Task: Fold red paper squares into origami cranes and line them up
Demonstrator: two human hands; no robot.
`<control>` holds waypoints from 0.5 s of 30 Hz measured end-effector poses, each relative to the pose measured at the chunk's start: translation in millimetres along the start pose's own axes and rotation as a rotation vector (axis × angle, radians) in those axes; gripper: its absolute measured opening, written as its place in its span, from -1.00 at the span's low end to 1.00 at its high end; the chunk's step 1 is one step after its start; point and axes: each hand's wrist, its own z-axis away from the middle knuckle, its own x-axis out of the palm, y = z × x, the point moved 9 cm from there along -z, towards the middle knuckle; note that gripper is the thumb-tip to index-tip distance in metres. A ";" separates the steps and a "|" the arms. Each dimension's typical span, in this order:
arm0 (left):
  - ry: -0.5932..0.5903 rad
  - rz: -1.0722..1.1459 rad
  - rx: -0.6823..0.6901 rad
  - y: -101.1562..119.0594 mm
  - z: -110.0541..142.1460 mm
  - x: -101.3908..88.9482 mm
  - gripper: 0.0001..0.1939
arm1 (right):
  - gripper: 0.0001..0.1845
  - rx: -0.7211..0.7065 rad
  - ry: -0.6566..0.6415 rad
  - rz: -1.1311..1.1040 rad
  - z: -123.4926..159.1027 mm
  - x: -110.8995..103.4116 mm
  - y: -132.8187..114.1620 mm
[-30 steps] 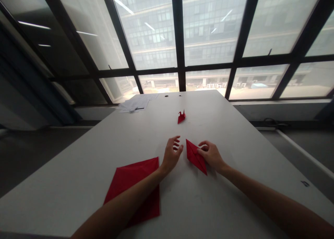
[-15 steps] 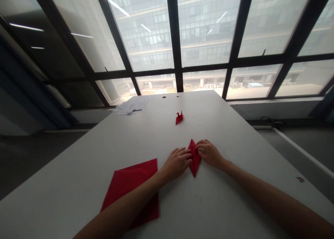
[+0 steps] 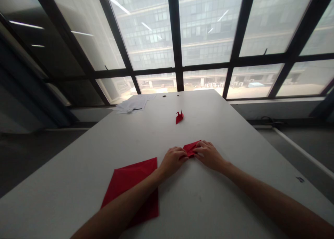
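Beyond the far edge of the white worktop (image 3: 198, 211) stands a wall of large windows (image 3: 206, 26) in dark frames (image 3: 179, 79), daylight coming through, with a many-storeyed building (image 3: 151, 45) outside. Strip lights (image 3: 118, 4) show as reflections in the glass. A dark blue curtain (image 3: 22, 70) hangs left of the worktop's far left corner; grey floor (image 3: 315, 141) shows past its right edge.

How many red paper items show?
3: a folded red paper piece between left hand and right hand, a red paper crane beyond them, a flat red paper sheet partly behind the left forearm, possibly hiding more.
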 end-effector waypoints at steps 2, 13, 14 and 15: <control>0.010 0.042 -0.010 -3.4 -1.5 -0.5 -0.88 | -0.85 -0.007 0.005 0.002 -0.9 2.4 2.6; 0.013 0.020 -0.001 -4.8 -5.5 1.8 -0.67 | -0.92 0.083 0.047 0.040 -8.8 8.1 8.0; -0.002 -0.016 0.011 -2.7 -5.6 3.1 -0.66 | -0.94 0.093 0.053 0.047 -9.4 7.6 8.8; -0.014 -0.054 0.023 0.1 -5.4 4.1 -0.67 | -0.94 0.101 0.056 0.054 -9.9 7.2 9.6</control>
